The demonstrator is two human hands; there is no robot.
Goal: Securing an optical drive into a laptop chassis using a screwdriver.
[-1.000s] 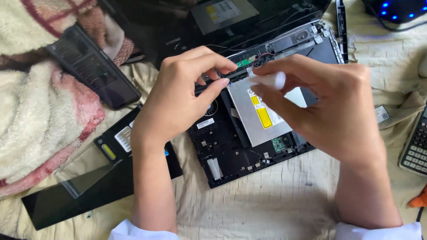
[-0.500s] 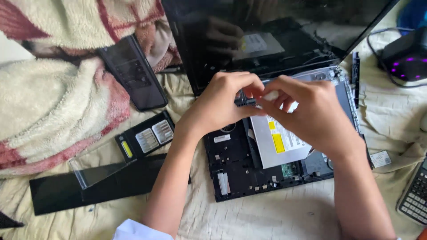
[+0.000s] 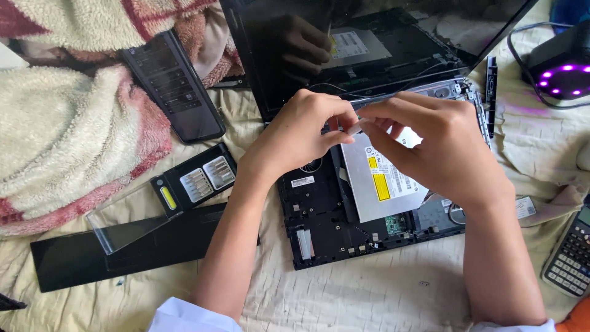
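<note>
An opened laptop base (image 3: 319, 227) lies on the bedsheet with its top cover off and a silver optical drive (image 3: 381, 184) bare inside. My left hand (image 3: 301, 132) and my right hand (image 3: 442, 147) meet fingertip to fingertip just above the drive's far edge, near the hinge. Both pinch a small pale piece (image 3: 353, 128) between thumb and fingers; I cannot tell what it is. The dark laptop screen (image 3: 393, 43) stands open behind and mirrors the hands.
A case of screwdriver bits (image 3: 196, 178) with a clear lid lies left of the laptop, above a long black panel (image 3: 123, 252). A flat black device (image 3: 175, 86) rests on a fleece blanket (image 3: 67, 135). A calculator (image 3: 568, 261) and a purple-lit speaker (image 3: 562, 67) sit at the right.
The view has tilted up, so more of the screen shows. My hands have drawn closer together and moved toward the hinge, fingertips now touching around the pale piece.
</note>
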